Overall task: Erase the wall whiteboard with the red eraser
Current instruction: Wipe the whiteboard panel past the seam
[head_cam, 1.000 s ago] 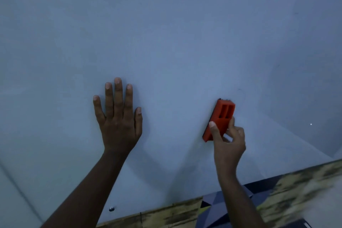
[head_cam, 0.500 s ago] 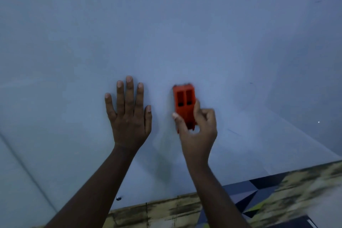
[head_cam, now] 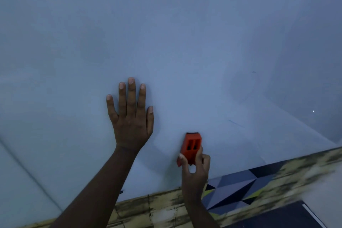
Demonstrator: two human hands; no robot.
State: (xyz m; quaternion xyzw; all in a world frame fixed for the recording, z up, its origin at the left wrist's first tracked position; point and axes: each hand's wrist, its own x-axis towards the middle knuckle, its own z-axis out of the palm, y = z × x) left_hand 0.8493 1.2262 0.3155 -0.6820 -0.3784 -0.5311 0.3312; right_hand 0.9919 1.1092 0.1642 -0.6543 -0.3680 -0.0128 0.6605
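Note:
The wall whiteboard (head_cam: 166,42) fills most of the view, pale blue-white. A faint blue stroke (head_cam: 236,123) shows right of centre, and a tiny dark mark (head_cam: 254,72) sits higher up. My right hand (head_cam: 194,172) pinches the lower end of the red eraser (head_cam: 191,146), which stands upright and presses against the board low down. My left hand (head_cam: 131,116) lies flat on the board, fingers straight and spread, to the upper left of the eraser.
Below the board's lower edge runs a worn yellowish strip (head_cam: 157,207). A dark geometric patterned surface (head_cam: 235,187) lies at the lower right. A small screw (head_cam: 121,192) sits near the board's bottom edge.
My right hand carried the eraser left across the board, then down toward the lower edge. My left hand stayed flat on the board.

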